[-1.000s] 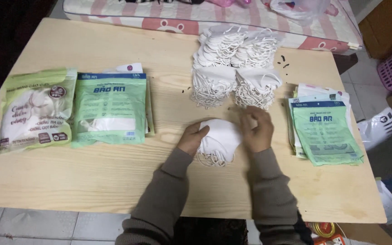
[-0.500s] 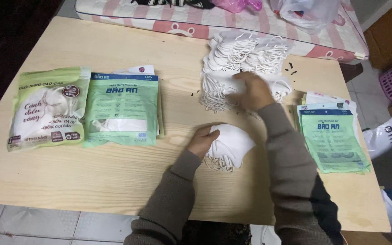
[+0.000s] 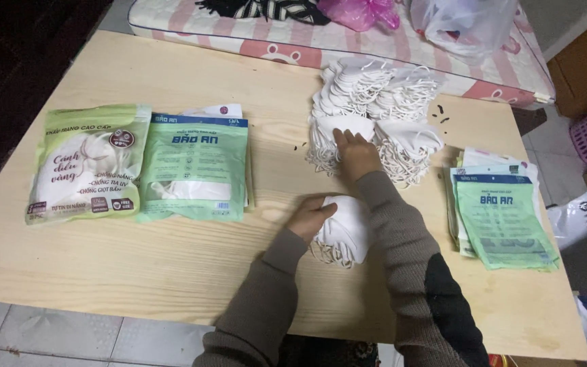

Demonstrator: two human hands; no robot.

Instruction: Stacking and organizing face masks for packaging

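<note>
**Hands at work on white face masks, wooden table**

The left hand (image 3: 310,219) lies curled over a small stack of masks (image 3: 344,231) near the middle of the table (image 3: 171,272), fingers bent, pressing the stack flat rather than lifting it. The right hand (image 3: 354,153) reaches to the far side and rests with spread fingers on the big pile of masks (image 3: 375,112); whether it has pinched one between the fingers cannot be told.

To the left lie a pale green printed bag (image 3: 90,163) and, just beside it, a green flat packet (image 3: 195,166). To the right sits a stack of green packets (image 3: 501,214).

Judgement on handling: the masks appear light, soft and easily crushed, with loose ear loops that hang out at the edges and are likely to tangle. The folded body looks the sound place to take hold, not the loops. A stack will probably slide apart unless held down.
</note>
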